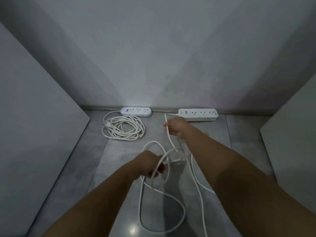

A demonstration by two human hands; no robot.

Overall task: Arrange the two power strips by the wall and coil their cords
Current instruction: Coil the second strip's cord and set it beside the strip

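Note:
Two white power strips lie along the foot of the wall: a rounded one [136, 111] on the left and a rectangular one [198, 114] on the right. The left strip's cord [123, 128] rests in a neat coil in front of it, plug at the coil's left side. The right strip's cord [171, 200] runs loose over the floor in large loops. My right hand [176, 126] pinches this cord close to the rectangular strip. My left hand [150, 164], nearer to me, is closed around a few loops of the same cord.
Grey tiled floor [119, 159] spreads between two pale panels, one leaning at the left [34, 125] and one at the right [290, 134]. A grey wall [153, 57] with a low skirting closes the back.

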